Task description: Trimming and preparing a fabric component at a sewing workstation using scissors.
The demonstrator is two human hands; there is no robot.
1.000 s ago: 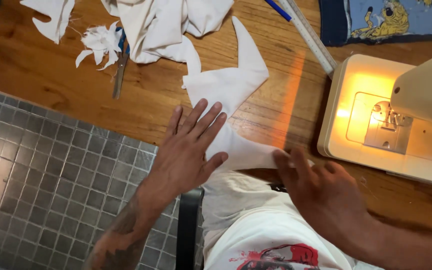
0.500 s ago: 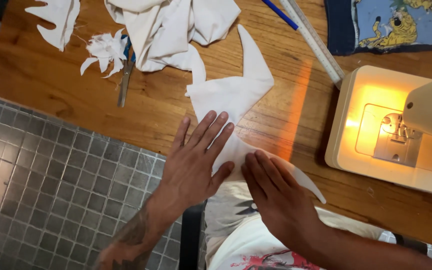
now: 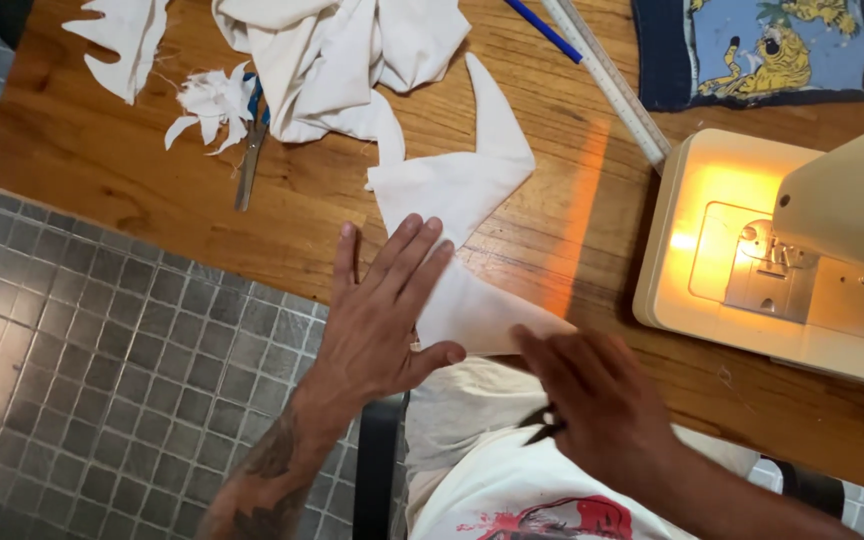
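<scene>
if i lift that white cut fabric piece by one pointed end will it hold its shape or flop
Probably flops: the white pointed fabric piece looks thin, lying flat on the wooden table under the left hand. Likely very light, and it may slide on the smooth wood.

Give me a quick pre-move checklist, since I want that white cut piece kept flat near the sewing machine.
1. Left hand flat on the white fabric piece: ok.
2. Right hand on the piece's near edge: cannot tell, blurred.
3. Piece lying flat on the wooden table: ok.
4. Scissors clear of the piece: ok, off to the left under scraps.
5. Sewing machine light on: ok.
6. Ruler clear of the piece: ok.
</scene>
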